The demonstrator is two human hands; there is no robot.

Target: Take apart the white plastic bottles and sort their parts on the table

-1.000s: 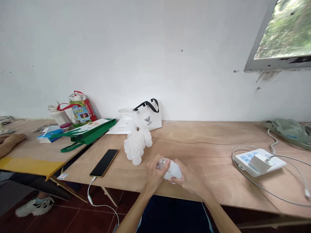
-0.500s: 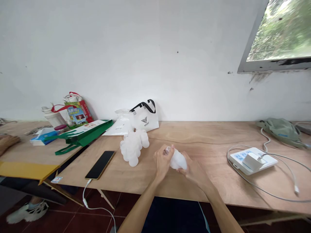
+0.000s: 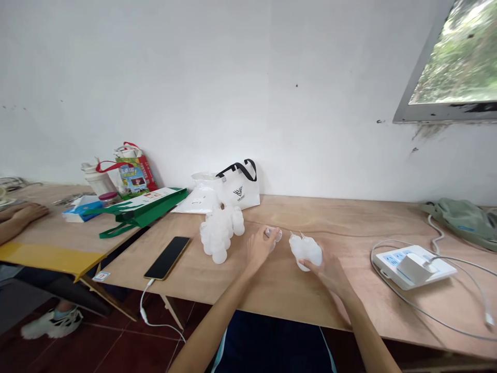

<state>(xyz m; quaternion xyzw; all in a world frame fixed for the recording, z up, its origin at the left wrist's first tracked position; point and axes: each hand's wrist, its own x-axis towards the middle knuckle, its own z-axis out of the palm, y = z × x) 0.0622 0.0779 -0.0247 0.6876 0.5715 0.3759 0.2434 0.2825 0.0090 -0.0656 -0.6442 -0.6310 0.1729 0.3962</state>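
Open back-centre tabletop (image 3: 337, 211), power strip (image 3: 391, 259) rightward

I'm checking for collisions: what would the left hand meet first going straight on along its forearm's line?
The left hand would probably meet the wall first, beyond the tabletop; depth is unclear, and the white rounded thing in the right hand is just right of that line.

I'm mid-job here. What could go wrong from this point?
The clear piece in the left hand looks small and smooth, so it might slip. The white lumpy piece in the right hand has rounded sides and could roll if let go. The phone has a white cable hanging over the front edge of the wooden tabletop; a snag might drag the phone off.
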